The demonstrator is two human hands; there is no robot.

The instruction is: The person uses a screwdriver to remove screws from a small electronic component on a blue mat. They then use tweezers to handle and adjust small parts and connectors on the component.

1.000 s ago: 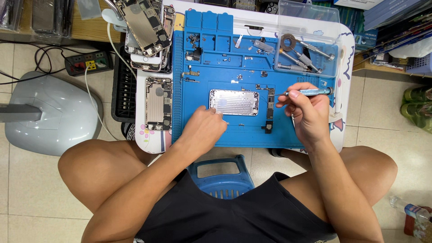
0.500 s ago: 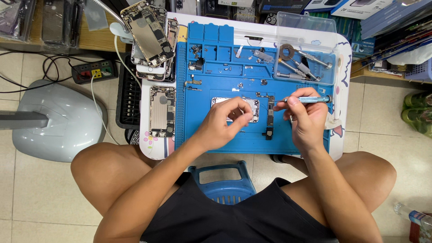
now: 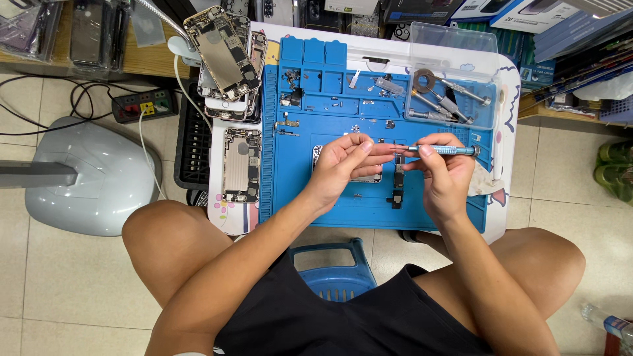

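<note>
The left hand (image 3: 343,165) covers most of the silver plate (image 3: 369,177) at frame centre. Whatever its fingertips pinch is too small to tell, perhaps a screw. A bottle (image 3: 610,324) is cut off lower right.

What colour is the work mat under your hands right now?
Bright blue: the work mat shows plainly in the head view.

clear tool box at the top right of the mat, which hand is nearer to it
Right. The right hand holds a screwdriver just below the clear tool box; the left hand is farther left, over the blue mat.
</note>
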